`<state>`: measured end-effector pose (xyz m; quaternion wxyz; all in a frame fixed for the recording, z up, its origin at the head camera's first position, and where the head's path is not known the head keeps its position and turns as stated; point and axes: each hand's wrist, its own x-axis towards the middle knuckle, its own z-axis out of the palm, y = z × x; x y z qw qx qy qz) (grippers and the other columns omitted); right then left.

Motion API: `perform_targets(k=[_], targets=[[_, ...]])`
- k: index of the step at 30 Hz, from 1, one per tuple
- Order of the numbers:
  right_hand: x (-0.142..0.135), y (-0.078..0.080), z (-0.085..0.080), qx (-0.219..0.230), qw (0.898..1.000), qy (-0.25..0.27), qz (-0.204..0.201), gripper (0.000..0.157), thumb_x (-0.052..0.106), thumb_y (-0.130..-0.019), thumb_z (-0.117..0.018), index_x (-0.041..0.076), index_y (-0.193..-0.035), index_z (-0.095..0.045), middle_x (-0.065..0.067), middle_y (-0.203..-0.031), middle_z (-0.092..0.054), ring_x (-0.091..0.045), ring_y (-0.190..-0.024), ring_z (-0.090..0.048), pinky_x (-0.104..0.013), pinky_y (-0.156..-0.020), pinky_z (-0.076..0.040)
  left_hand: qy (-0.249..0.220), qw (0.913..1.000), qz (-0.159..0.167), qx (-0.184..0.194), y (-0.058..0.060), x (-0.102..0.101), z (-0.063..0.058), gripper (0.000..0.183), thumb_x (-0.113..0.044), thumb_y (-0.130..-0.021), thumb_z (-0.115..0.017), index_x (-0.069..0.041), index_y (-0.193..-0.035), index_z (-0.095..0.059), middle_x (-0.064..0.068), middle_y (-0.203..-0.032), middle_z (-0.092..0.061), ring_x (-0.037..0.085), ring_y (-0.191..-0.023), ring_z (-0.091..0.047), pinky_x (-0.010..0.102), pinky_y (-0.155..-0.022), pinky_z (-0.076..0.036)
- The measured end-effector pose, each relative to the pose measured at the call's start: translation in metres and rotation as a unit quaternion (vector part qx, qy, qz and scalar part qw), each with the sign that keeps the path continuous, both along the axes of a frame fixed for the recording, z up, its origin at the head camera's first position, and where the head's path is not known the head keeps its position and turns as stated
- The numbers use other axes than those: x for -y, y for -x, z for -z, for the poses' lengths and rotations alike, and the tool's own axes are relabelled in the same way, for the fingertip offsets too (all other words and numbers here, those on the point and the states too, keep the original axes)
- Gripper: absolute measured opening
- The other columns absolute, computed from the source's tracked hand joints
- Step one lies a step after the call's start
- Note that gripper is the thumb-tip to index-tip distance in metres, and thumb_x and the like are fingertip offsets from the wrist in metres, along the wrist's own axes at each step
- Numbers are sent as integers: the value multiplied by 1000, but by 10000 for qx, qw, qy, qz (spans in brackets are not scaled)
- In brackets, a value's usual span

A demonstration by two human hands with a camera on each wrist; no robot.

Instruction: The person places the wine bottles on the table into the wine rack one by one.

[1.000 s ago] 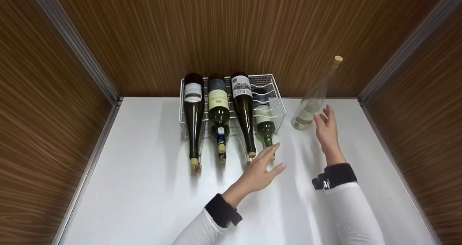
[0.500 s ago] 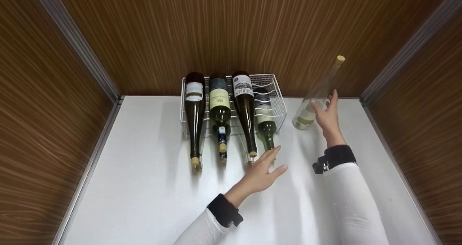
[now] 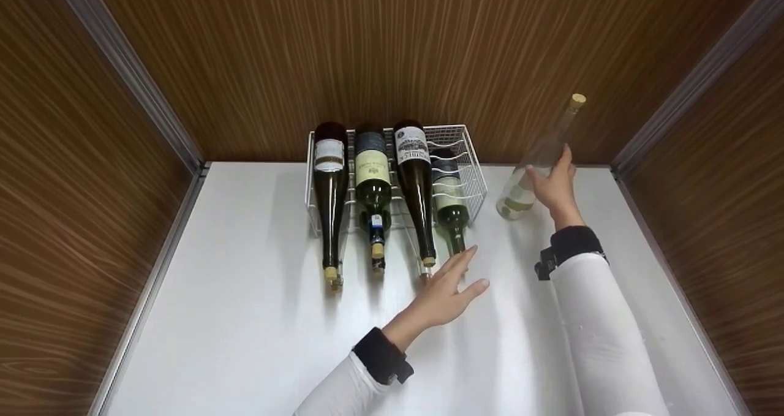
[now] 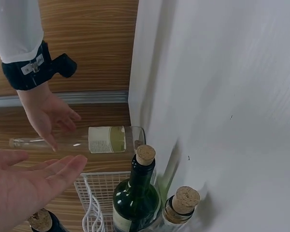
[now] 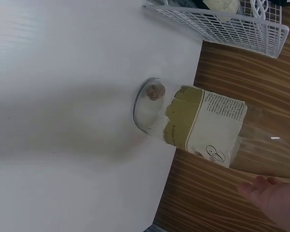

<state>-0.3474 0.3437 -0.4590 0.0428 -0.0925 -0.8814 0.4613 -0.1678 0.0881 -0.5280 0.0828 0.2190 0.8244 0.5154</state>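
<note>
A clear glass wine bottle (image 3: 516,204) with a cork stands upright right of the rack. My right hand (image 3: 556,190) is beside its upper body, thumb and fingers spread about the glass; in the right wrist view, the fingers (image 5: 255,191) lie close along the bottle's side, and I cannot tell whether they touch. My left hand (image 3: 440,298), holding nothing, has extended fingers in front of the rack. Nearest to it are the neck of a green wine bottle (image 3: 452,215) in the lower row and a dark long-necked bottle (image 3: 418,189) above.
A white wire rack (image 3: 476,180) stands against the wood-grain back wall (image 3: 257,67). Also lying in it, necks forward, are a brown bottle (image 3: 331,186) and a green bottle (image 3: 372,171), with others beneath. Wood panels border the white surface (image 3: 233,318).
My right hand has reached forward and up along the clear bottle, its thumb and fingers now nearer the glass. The left hand has barely moved. Bottles and rack stay in place.
</note>
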Motion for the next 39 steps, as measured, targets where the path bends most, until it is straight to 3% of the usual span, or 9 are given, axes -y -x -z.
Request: perform_targets(k=[5, 11, 18, 24, 29, 34, 39], targets=[[-5, 10, -7, 31, 10000, -23, 49, 90, 33, -102, -52, 14, -155, 17, -22, -161, 9, -36, -147, -1, -46, -118, -9, -53, 10000, 47, 65, 2, 0, -5, 71, -61, -98, -42, -28, -158, -21, 2, -159, -25, 20, -123, -52, 49, -100, -43], [-9, 13, -4, 57, 9995, 298, 88, 89, 26, -101, -56, 18, -157, 14, -18, -162, 2, -34, -147, -8, -45, -117, -14, -315, 9993, 167, 63, 6, 0, -9, 69, -56, -100, -43, -26, -158, -20, 2, -158, -27, 26, -125, -51, 36, -92, -49], [-10, 13, 1, -4, 9996, 252, 114, 86, 27, -102, -54, 13, -157, 10, -19, -162, -1, -34, -147, -12, -43, -117, -17, -235, 9997, 102, 24, 7, 2, -12, 70, -58, -100, -42, -25, -158, -21, 1, -159, -26, 22, -123, -52, 40, -95, -48], [-7, 7, 5, -21, 9997, -4, 232, 82, 36, -99, -58, 3, -156, -11, -23, -153, -18, -37, -142, -25, -45, -114, -26, -260, 9996, 29, 116, 7, 5, -14, 69, -58, -99, -43, -28, -158, -21, 1, -159, -25, 16, -120, -54, 34, -91, -50], [-8, 1, 11, -116, 9992, 236, 300, 78, 38, -95, -63, 3, -149, -19, -21, -152, -22, -34, -142, -26, -44, -113, -28, -330, 9993, 42, 195, 8, 5, -13, 67, -55, -100, -44, -27, -158, -22, 1, -159, -26, 18, -123, -52, 34, -91, -49], [-5, -5, 17, -283, 9965, 681, 394, 70, 28, -92, -66, 5, -140, -20, -22, -156, -23, -32, -145, -22, -42, -115, -24, -349, 9992, 54, 162, 9, 4, -13, 65, -50, -102, -46, -26, -157, -23, 2, -158, -27, 18, -123, -52, 38, -95, -48], [0, -10, 20, -497, 9929, 961, 485, 67, 13, -87, -66, 4, -140, -26, -20, -146, -38, -32, -139, -35, -43, -111, -33, -538, 9983, 115, 207, 9, 5, -14, 66, -51, -102, -44, -23, -158, -23, 5, -159, -26, 20, -123, -53, 36, -94, -49]])
